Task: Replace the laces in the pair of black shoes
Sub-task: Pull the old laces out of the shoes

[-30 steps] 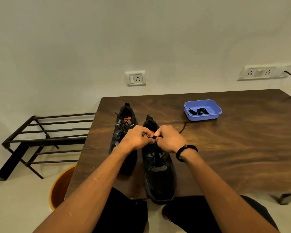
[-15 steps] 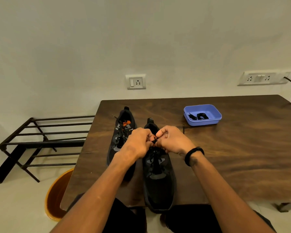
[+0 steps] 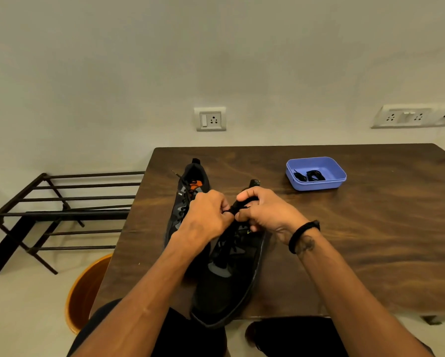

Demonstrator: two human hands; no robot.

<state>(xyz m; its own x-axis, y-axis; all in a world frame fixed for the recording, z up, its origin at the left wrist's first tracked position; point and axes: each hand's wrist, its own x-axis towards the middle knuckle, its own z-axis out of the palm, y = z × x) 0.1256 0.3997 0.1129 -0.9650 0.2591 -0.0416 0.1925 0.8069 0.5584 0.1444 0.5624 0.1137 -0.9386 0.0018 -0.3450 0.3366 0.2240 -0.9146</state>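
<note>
- Hands meet over the near shoe (image 3: 229,274): the left hand (image 3: 206,217) and the right hand (image 3: 265,215) are both curled, fingertips almost touching, pinching a black lace (image 3: 235,209) between them at the top of the shoe's tongue.
- Near shoe lies on the wooden table (image 3: 358,240), toe toward the person and jutting past the near edge, and it looks tipped slightly onto its side.
- Second black shoe (image 3: 190,186) lies just beside it on the left, heel toward the wall, with an orange patch inside and a loose lace end sticking out to its left; the left hand and forearm cover much of it.
- Blue tray (image 3: 316,185) sits well apart, toward the far right of the table, with coiled black laces (image 3: 312,175) inside.
- Black band (image 3: 302,234) circles the right wrist.
- Left of the table stands a black metal rack (image 3: 61,215), and an orange bucket (image 3: 83,292) sits on the floor by the table's near left corner.
- Two wall sockets (image 3: 210,119) are fixed on the wall behind.
</note>
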